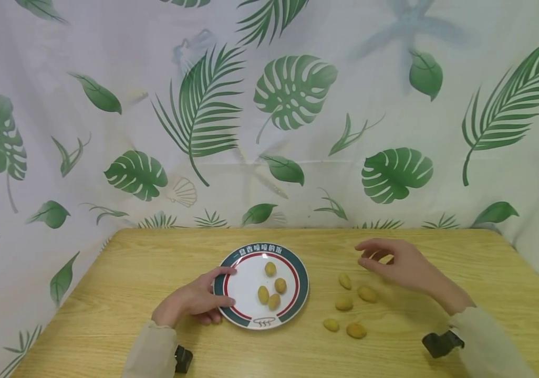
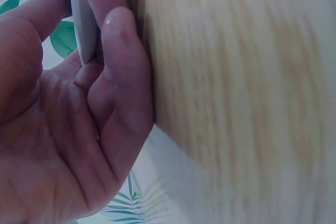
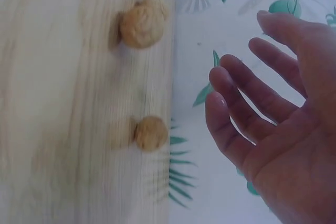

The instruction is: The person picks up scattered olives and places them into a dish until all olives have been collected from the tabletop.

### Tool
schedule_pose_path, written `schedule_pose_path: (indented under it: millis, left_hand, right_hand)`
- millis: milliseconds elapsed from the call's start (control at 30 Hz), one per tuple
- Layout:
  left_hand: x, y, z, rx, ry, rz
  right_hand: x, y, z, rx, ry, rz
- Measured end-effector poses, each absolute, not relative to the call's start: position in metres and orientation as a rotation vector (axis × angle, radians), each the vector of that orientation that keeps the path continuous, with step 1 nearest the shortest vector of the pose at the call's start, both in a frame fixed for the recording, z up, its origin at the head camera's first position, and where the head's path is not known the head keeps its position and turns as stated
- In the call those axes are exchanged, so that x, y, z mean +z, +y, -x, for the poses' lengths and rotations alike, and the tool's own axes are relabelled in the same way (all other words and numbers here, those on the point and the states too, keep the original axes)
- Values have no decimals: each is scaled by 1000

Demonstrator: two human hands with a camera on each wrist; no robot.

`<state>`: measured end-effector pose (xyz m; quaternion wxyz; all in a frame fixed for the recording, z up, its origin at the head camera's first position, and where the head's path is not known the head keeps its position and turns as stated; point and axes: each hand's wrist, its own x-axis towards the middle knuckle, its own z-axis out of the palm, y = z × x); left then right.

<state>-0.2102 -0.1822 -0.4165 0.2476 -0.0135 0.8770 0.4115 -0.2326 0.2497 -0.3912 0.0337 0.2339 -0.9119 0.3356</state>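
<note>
On plate (image 1: 247,281), lettering “一盘香喷喷的饭” (image 1: 257,249), four yellow ovals (image 1: 280,285)

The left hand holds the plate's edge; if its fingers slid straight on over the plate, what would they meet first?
Probably the leftmost yellow oval piece on the plate, as the head view shows the left hand pointing that way; how high the fingers are is unclear.

I see the left hand (image 1: 196,299) gripping the left edge of a round white plate (image 1: 246,286), ringed red and dark teal. Four yellow oval fruits (image 1: 280,285) lie on it; five loose ones (image 1: 367,294) lie to its right, near the right hand (image 1: 401,264).
</note>
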Motion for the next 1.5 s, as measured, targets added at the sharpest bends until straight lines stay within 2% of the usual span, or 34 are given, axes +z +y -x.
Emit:
schedule_pose_path:
  millis: [433,833,1500]
  left_hand:
    - [-417,-183,212,1124,2380,30]
    - [-419,-184,212,1120,2387,25]
    - [-419,-185,212,1116,2377,34]
  right_hand:
    - [-406,284,236,1011,-2807,-587]
    - [-421,311,241,1036,-2852,-577]
    - [-429,303,244,953,-2984,-652]
